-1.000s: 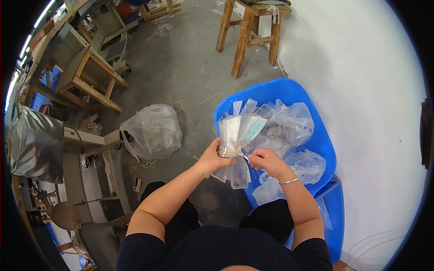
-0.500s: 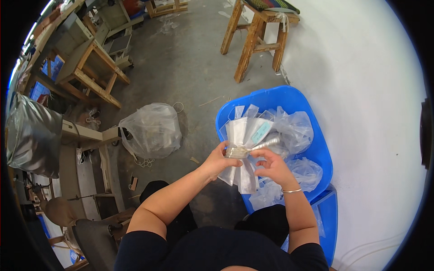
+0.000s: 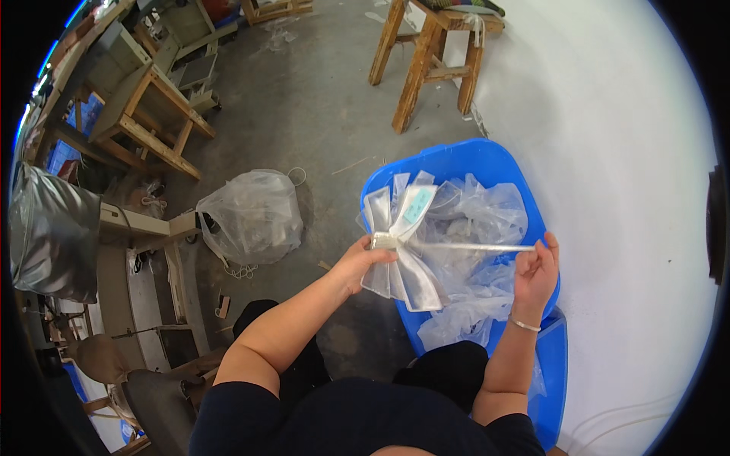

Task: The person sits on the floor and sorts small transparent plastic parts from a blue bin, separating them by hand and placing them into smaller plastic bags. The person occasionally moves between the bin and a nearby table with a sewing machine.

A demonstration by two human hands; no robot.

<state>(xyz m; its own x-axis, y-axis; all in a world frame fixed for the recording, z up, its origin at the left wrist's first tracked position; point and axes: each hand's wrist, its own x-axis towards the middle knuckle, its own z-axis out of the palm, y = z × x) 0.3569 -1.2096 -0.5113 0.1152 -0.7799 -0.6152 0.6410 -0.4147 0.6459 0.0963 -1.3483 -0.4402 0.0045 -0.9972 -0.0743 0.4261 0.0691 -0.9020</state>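
Left hand [image 3: 356, 266] grips the plastic bundle [image 3: 418, 283] at its waist, seemingly anchoring it; right hand [image 3: 536, 275] pinches the pale band [image 3: 483, 247] taut, rightward over the blue tub [image 3: 426, 157]!

The right hand [image 3: 535, 275] has moved rightward, stretching the pale strip [image 3: 487, 247] straight

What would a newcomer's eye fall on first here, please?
Probably the blue tub right of centre, with clear plastic bags inside. By its left edge, the left hand grips a fanned, translucent bundle, while the right hand holds a pale strand stretched rightward. A wooden stool stands near the top.
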